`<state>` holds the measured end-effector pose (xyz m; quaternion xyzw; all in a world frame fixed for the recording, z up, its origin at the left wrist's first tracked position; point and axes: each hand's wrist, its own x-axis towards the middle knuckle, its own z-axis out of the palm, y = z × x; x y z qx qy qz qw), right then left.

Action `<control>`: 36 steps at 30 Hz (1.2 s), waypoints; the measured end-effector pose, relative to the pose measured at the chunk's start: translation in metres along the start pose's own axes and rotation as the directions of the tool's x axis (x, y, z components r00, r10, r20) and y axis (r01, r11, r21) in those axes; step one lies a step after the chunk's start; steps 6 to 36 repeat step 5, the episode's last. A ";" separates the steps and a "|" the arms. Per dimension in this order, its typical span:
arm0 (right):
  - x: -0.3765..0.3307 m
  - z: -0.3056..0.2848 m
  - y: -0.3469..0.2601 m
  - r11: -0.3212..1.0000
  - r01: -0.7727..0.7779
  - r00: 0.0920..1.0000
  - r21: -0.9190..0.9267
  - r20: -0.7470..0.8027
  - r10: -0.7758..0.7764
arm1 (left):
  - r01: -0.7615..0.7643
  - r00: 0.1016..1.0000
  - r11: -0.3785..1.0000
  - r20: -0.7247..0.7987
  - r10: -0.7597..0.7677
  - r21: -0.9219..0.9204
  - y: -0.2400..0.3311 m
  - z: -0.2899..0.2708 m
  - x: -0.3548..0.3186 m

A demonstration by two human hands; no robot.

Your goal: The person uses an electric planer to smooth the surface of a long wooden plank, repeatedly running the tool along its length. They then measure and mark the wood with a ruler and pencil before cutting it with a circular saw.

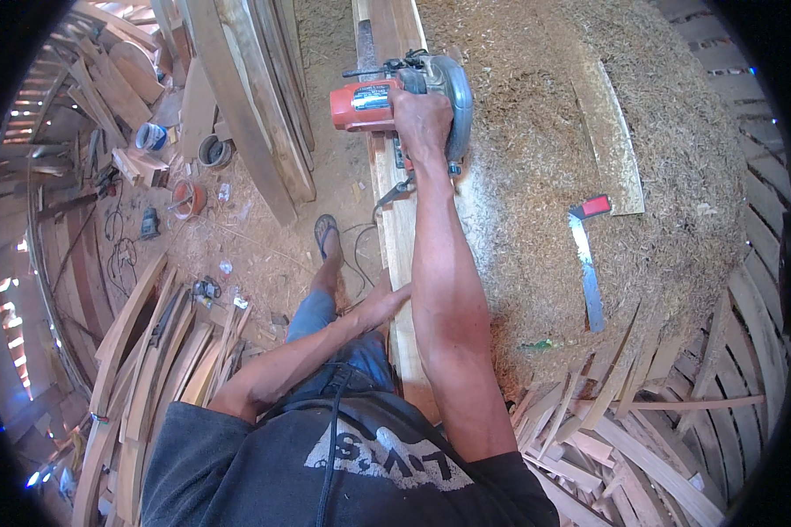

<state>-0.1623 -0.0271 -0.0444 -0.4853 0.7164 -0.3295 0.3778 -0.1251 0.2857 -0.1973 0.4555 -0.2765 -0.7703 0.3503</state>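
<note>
My right hand [424, 123] is closed round the top handle of a red circular saw [365, 105] with a grey rounded blade guard. The saw sits upright on a long pale wooden plank [402, 237] that runs away from me. Its blade is hidden under the guard and my hand. Close to my body, my left hand [383, 305] rests on the plank's left edge, thumb and fingers apart. Some of its fingertips are tucked behind my right forearm. From the saw a dark cord [380, 211] hangs down on the left side.
Sawdust and shavings [518, 158] cover the right side, where a try square [586, 263] with a red handle and a thin board [620, 149] lie. Long planks [246, 97], a bucket [187, 199] and a small power tool [149, 224] stand left. Curved wood pieces [141, 378] are stacked nearby.
</note>
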 end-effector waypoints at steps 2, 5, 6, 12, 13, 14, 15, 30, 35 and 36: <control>0.004 0.003 -0.001 1.000 -0.028 0.999 -0.004 0.019 0.028 | 0.014 1.000 0.999 -0.007 -0.014 0.034 0.009 0.003 -0.001; 0.009 0.007 -0.002 1.000 -0.013 1.000 0.003 0.021 0.013 | 0.049 0.999 0.997 -0.020 -0.048 0.064 0.025 0.007 -0.005; 0.009 0.007 -0.002 1.000 -0.013 1.000 0.003 0.021 0.013 | 0.049 0.999 0.997 -0.020 -0.048 0.064 0.025 0.007 -0.005; 0.009 0.007 -0.002 1.000 -0.013 1.000 0.003 0.021 0.013 | 0.049 0.999 0.997 -0.020 -0.048 0.064 0.025 0.007 -0.005; 0.009 0.007 -0.002 1.000 -0.013 1.000 0.003 0.021 0.013 | 0.049 0.999 0.997 -0.020 -0.048 0.064 0.025 0.007 -0.005; 0.009 0.007 -0.002 1.000 -0.013 1.000 0.003 0.021 0.013 | 0.049 0.999 0.997 -0.020 -0.048 0.064 0.025 0.007 -0.005; 0.009 0.007 -0.002 1.000 -0.013 1.000 0.003 0.021 0.013 | 0.049 0.999 0.997 -0.020 -0.048 0.064 0.025 0.007 -0.005; 0.009 0.007 -0.002 1.000 -0.013 1.000 0.003 0.021 0.013 | 0.049 0.999 0.997 -0.020 -0.048 0.064 0.025 0.007 -0.005; 0.009 0.007 -0.002 1.000 -0.013 1.000 0.003 0.021 0.013 | 0.049 0.999 0.997 -0.020 -0.048 0.064 0.025 0.007 -0.005; 0.009 0.007 -0.002 1.000 -0.013 1.000 0.003 0.021 0.013 | 0.049 0.999 0.997 -0.020 -0.048 0.064 0.025 0.007 -0.005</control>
